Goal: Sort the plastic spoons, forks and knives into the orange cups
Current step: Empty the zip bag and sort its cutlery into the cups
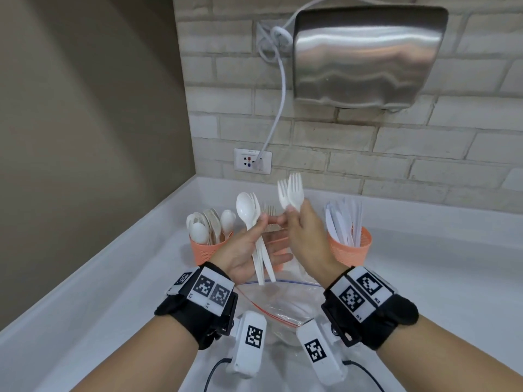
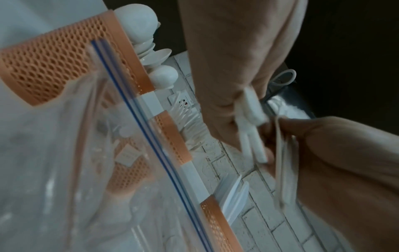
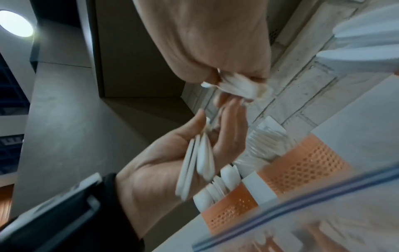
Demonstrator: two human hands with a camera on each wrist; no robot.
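Observation:
My left hand (image 1: 243, 250) is palm up above the counter, its thumb pinning a bundle of white plastic cutlery (image 1: 259, 244) with one spoon (image 1: 244, 209) on top and fork tines behind it. Just to its right, my right hand (image 1: 304, 230) pinches two white forks (image 1: 291, 193) by their necks, tines up. Three orange mesh cups stand behind: the left cup (image 1: 206, 251) holds spoons, the middle cup (image 2: 172, 136) holds forks and is mostly hidden by my hands in the head view, and the right cup (image 1: 351, 250) holds knives.
A clear zip bag (image 1: 280, 304) lies open on the white counter (image 1: 113, 292) below my wrists. A brick wall with a socket (image 1: 252, 160) and a steel hand dryer (image 1: 365, 55) rises behind the cups. A beige wall closes off the left side.

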